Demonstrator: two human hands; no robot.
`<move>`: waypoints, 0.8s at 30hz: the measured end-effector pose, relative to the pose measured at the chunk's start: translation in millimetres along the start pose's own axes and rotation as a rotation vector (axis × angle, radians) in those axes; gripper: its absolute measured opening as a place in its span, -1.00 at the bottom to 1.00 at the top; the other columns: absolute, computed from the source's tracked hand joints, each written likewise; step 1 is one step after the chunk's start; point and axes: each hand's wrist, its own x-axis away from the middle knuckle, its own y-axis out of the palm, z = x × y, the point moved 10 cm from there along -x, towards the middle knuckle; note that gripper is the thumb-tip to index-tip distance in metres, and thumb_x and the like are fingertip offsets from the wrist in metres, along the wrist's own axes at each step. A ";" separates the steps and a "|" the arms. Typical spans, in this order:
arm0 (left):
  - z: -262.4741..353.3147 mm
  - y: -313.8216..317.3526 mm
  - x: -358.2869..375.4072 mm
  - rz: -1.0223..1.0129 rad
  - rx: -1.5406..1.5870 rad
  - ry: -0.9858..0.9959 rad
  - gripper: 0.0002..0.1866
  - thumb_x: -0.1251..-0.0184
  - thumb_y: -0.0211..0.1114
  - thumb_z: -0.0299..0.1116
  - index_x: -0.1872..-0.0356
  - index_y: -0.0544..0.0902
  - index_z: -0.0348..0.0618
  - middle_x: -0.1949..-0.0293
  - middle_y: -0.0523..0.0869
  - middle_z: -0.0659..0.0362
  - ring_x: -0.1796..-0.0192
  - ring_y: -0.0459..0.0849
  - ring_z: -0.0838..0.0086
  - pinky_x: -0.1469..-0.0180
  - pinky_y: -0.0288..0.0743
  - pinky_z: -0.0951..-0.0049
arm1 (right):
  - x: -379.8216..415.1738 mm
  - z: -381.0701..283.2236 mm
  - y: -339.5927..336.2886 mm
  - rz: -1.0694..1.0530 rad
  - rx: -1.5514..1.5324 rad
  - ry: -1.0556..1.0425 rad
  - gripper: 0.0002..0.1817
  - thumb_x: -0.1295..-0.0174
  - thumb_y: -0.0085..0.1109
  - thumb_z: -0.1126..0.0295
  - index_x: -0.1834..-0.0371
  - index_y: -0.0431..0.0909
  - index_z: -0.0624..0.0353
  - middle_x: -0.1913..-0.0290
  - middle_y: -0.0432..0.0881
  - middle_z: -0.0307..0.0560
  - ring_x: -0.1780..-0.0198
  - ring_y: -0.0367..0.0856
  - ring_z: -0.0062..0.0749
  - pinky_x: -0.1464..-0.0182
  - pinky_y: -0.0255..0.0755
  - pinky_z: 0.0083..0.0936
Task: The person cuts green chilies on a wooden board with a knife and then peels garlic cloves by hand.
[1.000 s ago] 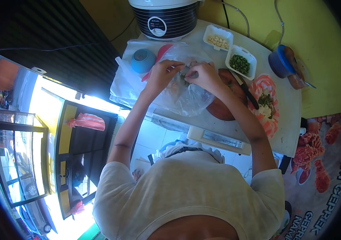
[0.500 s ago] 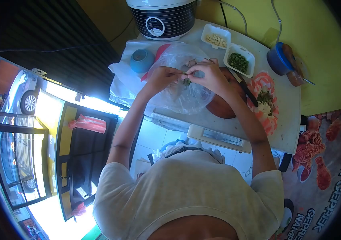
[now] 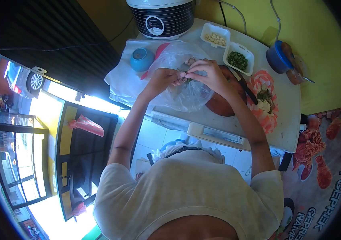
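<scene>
Close in: white slab (image 3: 221, 135) lying along near table (image 3: 288, 116) edge. Just beyond: left hand (image 3: 161, 79) and right hand (image 3: 207, 75) brought together, fingertips pinching a small green stalk (image 3: 184, 74) between them, over a clear plastic bag (image 3: 186, 96) overhanging the near-left edge. Right of hands: round brown board (image 3: 220, 108), knife (image 3: 243, 85) across it, little bare tabletop left. Farther: teal bowl (image 3: 141, 59), two white trays (image 3: 240, 59), blue tub (image 3: 277, 60) near far-right rim. Farthest: rice cooker (image 3: 163, 18) against yellow wall.

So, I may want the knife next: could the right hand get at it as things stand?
Probably yes: the knife lies uncovered just beside the right hand, though that hand pinches a green piece.
</scene>
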 end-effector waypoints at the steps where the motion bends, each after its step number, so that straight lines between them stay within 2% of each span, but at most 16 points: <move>1: 0.7 1.1 0.5 -0.004 0.002 0.001 -0.64 -0.43 0.32 -0.12 0.16 0.77 -0.29 0.38 0.77 0.23 0.36 0.67 0.65 0.26 0.55 0.62 | 1.0 -4.9 -0.4 0.005 0.038 -0.045 -0.84 -0.12 0.44 0.25 0.29 0.78 0.02 0.18 0.73 -0.25 -0.01 0.63 -0.42 -0.14 0.15 -0.34; 3: 3.7 1.7 1.1 -0.008 0.003 0.004 -0.65 -0.43 0.31 -0.12 0.17 0.78 -0.27 0.38 0.75 0.28 0.35 0.65 0.69 0.27 0.53 0.65 | 1.3 -13.7 -1.0 0.009 0.077 -0.092 -0.85 -0.12 0.44 0.27 0.28 0.77 0.02 0.16 0.72 -0.26 0.00 0.63 -0.42 -0.14 0.16 -0.33; 5: 6.5 2.3 2.0 -0.010 0.016 0.002 -0.66 -0.44 0.30 -0.14 0.14 0.77 -0.27 0.37 0.76 0.27 0.35 0.65 0.69 0.26 0.54 0.65 | 4.5 -33.5 -6.9 0.084 0.250 -0.201 -0.85 -0.07 0.47 0.43 0.32 0.72 0.18 0.25 0.69 -0.21 0.20 0.68 -0.32 0.08 0.45 -0.41; 6: 6.2 2.8 1.8 -0.011 0.016 0.004 -0.66 -0.44 0.30 -0.14 0.14 0.77 -0.27 0.37 0.76 0.27 0.35 0.65 0.69 0.26 0.54 0.65 | 6.5 -33.9 -8.3 0.086 0.251 -0.201 -0.85 -0.07 0.47 0.43 0.32 0.72 0.18 0.25 0.69 -0.21 0.20 0.68 -0.32 0.08 0.45 -0.41; 8: 9.4 0.5 2.7 0.013 -0.015 0.051 -0.67 -0.45 0.29 -0.17 0.11 0.77 -0.28 0.34 0.77 0.26 0.34 0.65 0.69 0.25 0.54 0.65 | 9.8 -30.4 -14.9 0.125 0.314 -0.150 -0.84 -0.14 0.43 0.28 0.25 0.73 0.01 0.10 0.68 -0.32 0.00 0.61 -0.40 -0.12 0.18 -0.38; 15: 27.4 7.9 9.9 0.027 0.030 0.127 -0.70 -0.47 0.28 -0.24 0.07 0.76 -0.30 0.29 0.77 0.24 0.30 0.66 0.68 0.19 0.57 0.64 | 16.9 -45.1 -20.0 0.201 0.409 -0.167 -0.84 -0.17 0.41 0.30 0.20 0.72 0.03 0.07 0.67 -0.34 -0.07 0.58 -0.44 -0.13 0.17 -0.37; 18: 30.3 11.8 11.5 -0.012 0.044 0.144 -0.70 -0.50 0.25 -0.25 0.07 0.74 -0.31 0.26 0.77 0.23 0.28 0.67 0.66 0.14 0.58 0.61 | 16.1 -47.1 -20.8 0.188 0.395 -0.197 -0.86 -0.19 0.38 0.33 0.22 0.73 0.05 0.08 0.67 -0.28 -0.04 0.61 -0.36 -0.11 0.25 -0.40; 20: 31.2 19.9 12.5 -0.102 0.107 0.154 -0.69 -0.53 0.20 -0.24 0.07 0.73 -0.32 0.25 0.77 0.21 0.25 0.69 0.62 0.09 0.59 0.57 | 10.8 -32.6 -17.3 0.071 0.107 -0.120 -0.87 -0.23 0.35 0.37 0.20 0.74 0.13 0.12 0.66 -0.21 0.04 0.62 -0.41 -0.04 0.36 -0.50; 21: 30.8 19.7 12.8 -0.102 0.107 0.154 -0.69 -0.53 0.20 -0.24 0.07 0.73 -0.32 0.25 0.77 0.21 0.25 0.69 0.62 0.09 0.59 0.57 | 12.1 -33.2 -18.2 0.071 0.107 -0.120 -0.87 -0.23 0.35 0.37 0.20 0.74 0.13 0.12 0.66 -0.21 0.04 0.62 -0.41 -0.04 0.36 -0.50; 23: 33.7 26.9 15.1 -0.185 0.114 0.187 -0.67 -0.55 0.17 -0.22 0.07 0.72 -0.32 0.24 0.77 0.19 0.22 0.71 0.58 0.05 0.59 0.54 | 14.6 -16.7 -10.3 -0.021 -0.128 0.064 -0.84 -0.24 0.36 0.40 0.17 0.74 0.22 0.19 0.65 -0.17 0.14 0.61 -0.49 0.05 0.42 -0.58; 24: 33.7 26.8 15.2 -0.185 0.114 0.187 -0.67 -0.55 0.17 -0.22 0.07 0.72 -0.32 0.24 0.77 0.19 0.22 0.71 0.58 0.05 0.59 0.54 | 16.0 -15.3 -10.5 -0.021 -0.128 0.064 -0.84 -0.24 0.36 0.40 0.17 0.74 0.22 0.19 0.65 -0.17 0.14 0.61 -0.49 0.05 0.42 -0.58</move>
